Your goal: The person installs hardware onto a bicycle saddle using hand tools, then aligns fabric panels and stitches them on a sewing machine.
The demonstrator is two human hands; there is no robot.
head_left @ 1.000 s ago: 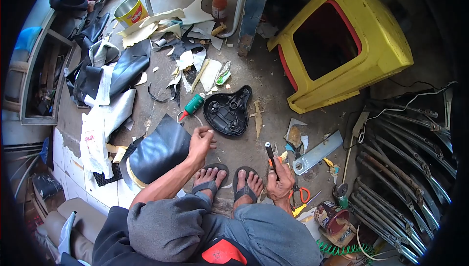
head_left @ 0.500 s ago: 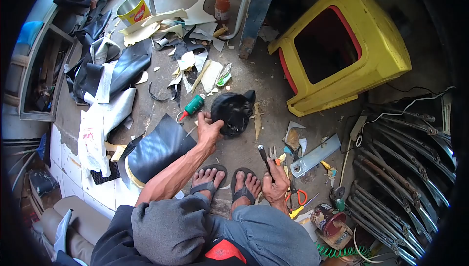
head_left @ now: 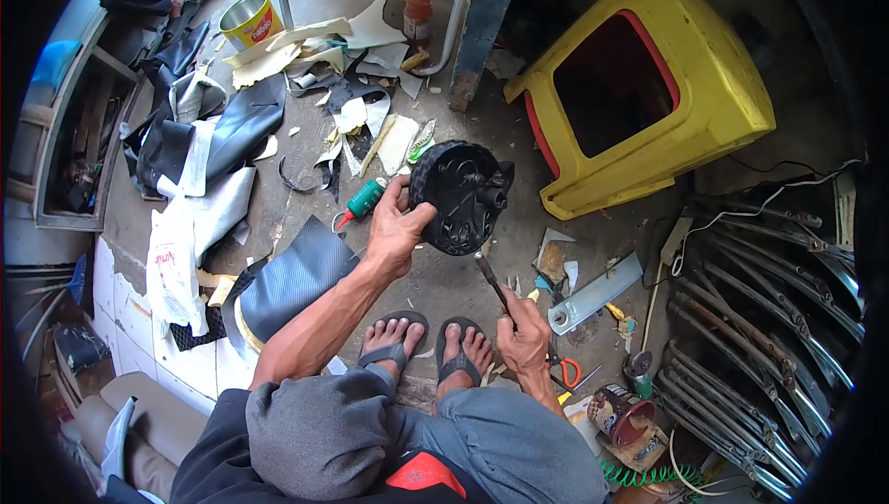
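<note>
A black molded plastic part [head_left: 463,198], shaped like a small seat base, is held up off the floor. My left hand [head_left: 396,231] grips its left edge, thumb on the near side, and its ribbed hollow side faces me. In my right hand [head_left: 525,337] is a dark rod-like tool [head_left: 491,280] with a bright metal end. That end points up toward the part's lower edge; whether it touches cannot be made out. A green bottle with a red nozzle [head_left: 363,199] lies just left of my left hand.
Textured black sheet [head_left: 296,272] lies at the left, with material scraps [head_left: 366,119] beyond. A yellow stool [head_left: 732,87] rests on its side at upper right. Metal tubes [head_left: 741,356] stack at right. A flat metal bar [head_left: 597,293] and orange-handled scissors [head_left: 569,373] lie near my right hand.
My left hand has taken hold of the black part, lifted it and tilted it. My right hand has brought the tool's tip up and left, close to the part.
</note>
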